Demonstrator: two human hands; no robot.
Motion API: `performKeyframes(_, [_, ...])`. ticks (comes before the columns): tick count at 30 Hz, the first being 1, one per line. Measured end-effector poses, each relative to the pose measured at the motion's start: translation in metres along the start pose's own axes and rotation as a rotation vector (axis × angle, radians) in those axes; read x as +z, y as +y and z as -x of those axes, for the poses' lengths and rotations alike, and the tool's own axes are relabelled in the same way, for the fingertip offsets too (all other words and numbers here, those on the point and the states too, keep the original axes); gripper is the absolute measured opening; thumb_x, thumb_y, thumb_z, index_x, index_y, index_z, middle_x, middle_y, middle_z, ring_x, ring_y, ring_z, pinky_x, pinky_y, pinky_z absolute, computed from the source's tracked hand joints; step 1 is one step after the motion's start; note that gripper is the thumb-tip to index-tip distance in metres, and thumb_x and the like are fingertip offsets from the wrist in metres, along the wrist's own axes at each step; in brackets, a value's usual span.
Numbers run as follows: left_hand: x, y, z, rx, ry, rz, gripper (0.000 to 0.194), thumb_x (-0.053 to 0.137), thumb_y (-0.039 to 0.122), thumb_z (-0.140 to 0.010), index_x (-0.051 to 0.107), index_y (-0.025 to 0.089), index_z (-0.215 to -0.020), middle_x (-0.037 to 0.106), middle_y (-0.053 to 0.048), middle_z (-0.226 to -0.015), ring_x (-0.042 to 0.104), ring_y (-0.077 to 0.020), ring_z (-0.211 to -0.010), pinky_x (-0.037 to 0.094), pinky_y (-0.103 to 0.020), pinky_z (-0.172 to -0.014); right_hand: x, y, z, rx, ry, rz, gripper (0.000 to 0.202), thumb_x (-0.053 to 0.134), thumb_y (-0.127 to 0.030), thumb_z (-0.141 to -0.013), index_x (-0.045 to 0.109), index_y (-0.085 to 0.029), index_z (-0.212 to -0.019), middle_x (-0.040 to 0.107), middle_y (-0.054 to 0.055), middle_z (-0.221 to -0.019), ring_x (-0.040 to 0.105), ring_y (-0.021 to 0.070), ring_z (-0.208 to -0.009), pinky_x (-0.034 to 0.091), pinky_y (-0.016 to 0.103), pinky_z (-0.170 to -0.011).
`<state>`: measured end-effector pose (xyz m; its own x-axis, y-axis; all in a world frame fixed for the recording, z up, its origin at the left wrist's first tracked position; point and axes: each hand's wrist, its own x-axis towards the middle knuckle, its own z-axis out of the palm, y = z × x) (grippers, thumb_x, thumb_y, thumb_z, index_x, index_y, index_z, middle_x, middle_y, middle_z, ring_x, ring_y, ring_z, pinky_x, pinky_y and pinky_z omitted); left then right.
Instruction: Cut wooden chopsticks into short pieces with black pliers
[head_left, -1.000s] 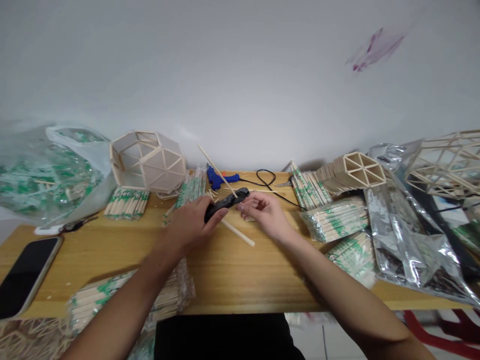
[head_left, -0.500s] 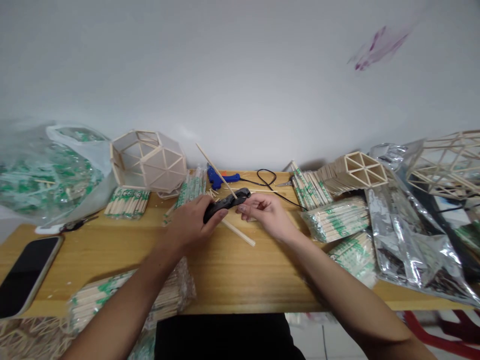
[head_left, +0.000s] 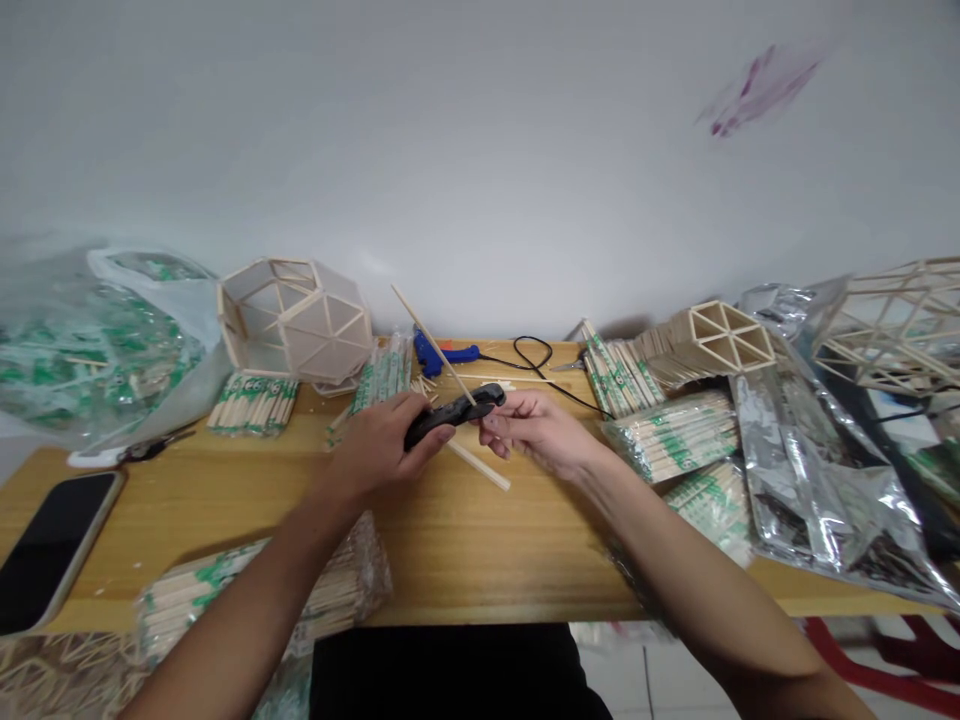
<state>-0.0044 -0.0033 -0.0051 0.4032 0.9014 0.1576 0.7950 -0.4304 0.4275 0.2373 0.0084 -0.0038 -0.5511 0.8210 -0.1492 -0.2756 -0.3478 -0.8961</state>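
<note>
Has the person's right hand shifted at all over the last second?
Yes, slightly. Against the blue glue gun, which stays put, the right hand has closed in leftward on the tip of the black tool held by the left hand.

A plain white wall (head_left: 450, 150) is filling the space beyond the grip, carrying a purple smear (head_left: 757, 85) far up to its right. A wooden table (head_left: 480, 540) is spreading beneath it under soft, even light.

My left hand (head_left: 375, 450) gripping black cutter (head_left: 452, 412), my right hand (head_left: 536, 432) at its tip, wooden stick (head_left: 435, 345) through it, above table (head_left: 465, 540)
</note>
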Motion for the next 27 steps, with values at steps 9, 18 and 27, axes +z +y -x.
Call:
performKeyframes(9, [-0.005,0.008,-0.005,-0.053,-0.067,-0.035,0.046,0.039,0.055,-0.101,0.058,0.021,-0.077,0.065,-0.007,-0.08,0.06,-0.021,-0.073,0.036,-0.032,-0.066,-0.005,0.005,-0.003,0.029,0.032,-0.005,0.024,0.091,-0.036,-0.075,0.08,-0.016,-0.082,0.074,0.003,-0.074,0.061,0.0091,-0.059,0.051,0.022,-0.056])
performKeyframes(18, [-0.001,0.008,-0.004,-0.068,-0.171,-0.165,0.052,0.039,0.062,-0.101,0.066,0.02,-0.089,0.07,-0.008,-0.088,0.065,-0.0244,-0.081,0.037,-0.033,-0.067,-0.012,-0.01,0.0,0.12,-0.014,-0.091,0.04,0.078,-0.04,-0.085,0.073,-0.018,-0.118,0.074,0.014,-0.124,0.08,0.0263,-0.09,0.064,0.028,-0.062])
performKeyframes(27, [0.006,0.015,-0.005,-0.017,-0.278,-0.174,0.054,0.04,0.062,-0.101,0.069,0.018,-0.087,0.072,-0.008,-0.087,0.067,-0.0234,-0.08,0.04,-0.032,-0.068,-0.005,-0.005,-0.001,0.221,0.096,0.04,0.015,0.077,-0.031,-0.087,0.071,-0.018,-0.09,0.078,0.007,-0.105,0.08,0.0217,-0.074,0.068,0.033,-0.073])
